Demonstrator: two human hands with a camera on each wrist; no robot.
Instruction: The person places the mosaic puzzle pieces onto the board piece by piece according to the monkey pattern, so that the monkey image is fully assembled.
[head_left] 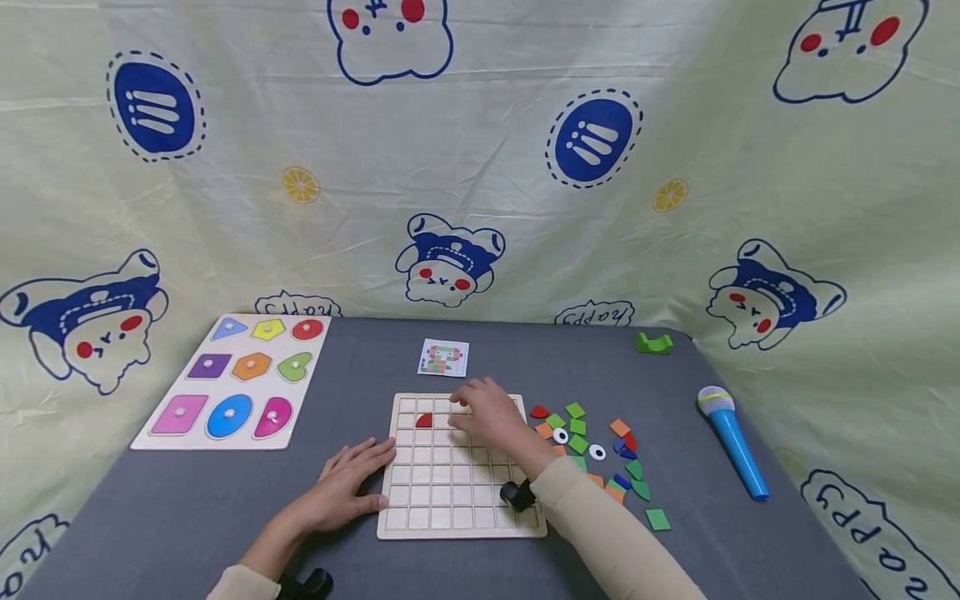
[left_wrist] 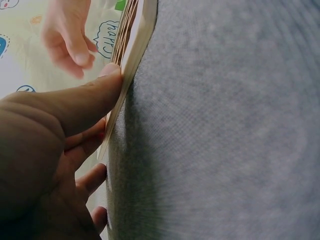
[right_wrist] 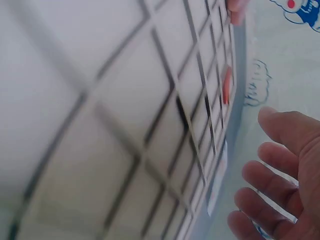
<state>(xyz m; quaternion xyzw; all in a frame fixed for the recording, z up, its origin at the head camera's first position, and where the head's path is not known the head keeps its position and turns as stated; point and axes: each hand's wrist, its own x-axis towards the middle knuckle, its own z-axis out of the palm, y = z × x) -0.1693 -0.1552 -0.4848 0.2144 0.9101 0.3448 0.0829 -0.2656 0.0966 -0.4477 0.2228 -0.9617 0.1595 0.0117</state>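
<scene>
A pale wooden grid board (head_left: 427, 497) lies on the grey table, with one red quarter-round piece (head_left: 424, 421) in a cell near its top. My left hand (head_left: 348, 483) rests at the board's left edge. In the left wrist view its thumb (left_wrist: 95, 95) touches the rim, and its other fingers lie along that side. Over the upper right of the board hovers my right hand (head_left: 491, 414), its fingers loosely bent. The right wrist view shows that hand (right_wrist: 285, 185) with its thumb and fingers apart, nothing visible between them.
Loose coloured pieces (head_left: 577, 427) lie scattered right of the board. A picture card (head_left: 443, 357) sits behind it. Further left is a white shape puzzle (head_left: 217, 387). A blue toy microphone (head_left: 735, 442) and a green arched block (head_left: 654, 343) are on the right.
</scene>
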